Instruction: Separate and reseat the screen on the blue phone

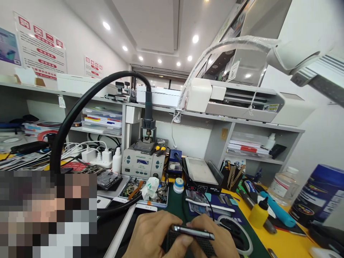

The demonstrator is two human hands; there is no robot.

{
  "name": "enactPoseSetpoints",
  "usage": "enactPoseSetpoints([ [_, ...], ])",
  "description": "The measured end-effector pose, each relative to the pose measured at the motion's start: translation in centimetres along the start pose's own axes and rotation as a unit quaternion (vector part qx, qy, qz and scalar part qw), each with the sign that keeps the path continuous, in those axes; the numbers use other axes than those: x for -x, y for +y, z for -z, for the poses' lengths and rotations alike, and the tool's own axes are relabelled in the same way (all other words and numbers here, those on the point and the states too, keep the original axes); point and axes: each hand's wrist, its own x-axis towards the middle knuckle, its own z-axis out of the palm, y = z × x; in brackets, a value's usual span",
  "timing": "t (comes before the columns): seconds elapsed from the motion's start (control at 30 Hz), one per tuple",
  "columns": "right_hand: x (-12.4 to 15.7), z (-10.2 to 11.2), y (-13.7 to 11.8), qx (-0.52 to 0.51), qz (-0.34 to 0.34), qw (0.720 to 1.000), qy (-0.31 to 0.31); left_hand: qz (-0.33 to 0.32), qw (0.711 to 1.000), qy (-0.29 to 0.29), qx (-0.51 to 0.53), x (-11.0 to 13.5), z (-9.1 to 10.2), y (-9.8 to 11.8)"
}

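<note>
At the lower middle, my left hand (150, 233) and my right hand (219, 236) are both closed around a smartphone (193, 232). Its shiny metal edge faces me, so the screen and back are hardly visible. One thumb presses near the middle of that edge, and fingers grip both ends. Close beneath the phone shows a black surface with small holes (208, 247); whether it belongs to the phone or lies separately, I cannot tell. White-handled scissors (248, 247) lie just right of my right hand. A green mat (174, 204) spreads beyond my hands.
A hot air station (139, 165) with a thick black hose (88, 95) arching left stands behind a parts tray (168, 200) holding crumpled tissue (150, 188). A soldering station (174, 161), a yellow bottle (259, 213) and a clear jug (283, 186) are farther right. A blurred-out person (48, 215) is at left.
</note>
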Motion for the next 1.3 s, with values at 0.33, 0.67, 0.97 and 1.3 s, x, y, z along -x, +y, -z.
enactPoseSetpoints([
  [0.33, 1.1, -0.4, 2.0, 0.011, 0.084, 0.996, 0.035, -0.163, 0.986, 0.036, -0.026, -0.8, 0.7, -0.6],
  [0.67, 0.0, 2.1, 0.0, 0.113, 0.123, 0.978, 0.127, -0.14, 0.99, 0.012, 0.002, 1.3, -0.5, -0.9],
  [0.97, -0.4, 4.1, -1.1, 0.099, 0.13, 0.98, 0.113, -0.131, 0.988, -0.058, 0.06, 1.1, 0.5, 0.5],
  [1.3, -0.7, 4.1, -1.8, 0.076, 0.136, 0.981, 0.115, -0.118, 0.989, -0.064, 0.055, 1.5, 0.6, 0.9],
])
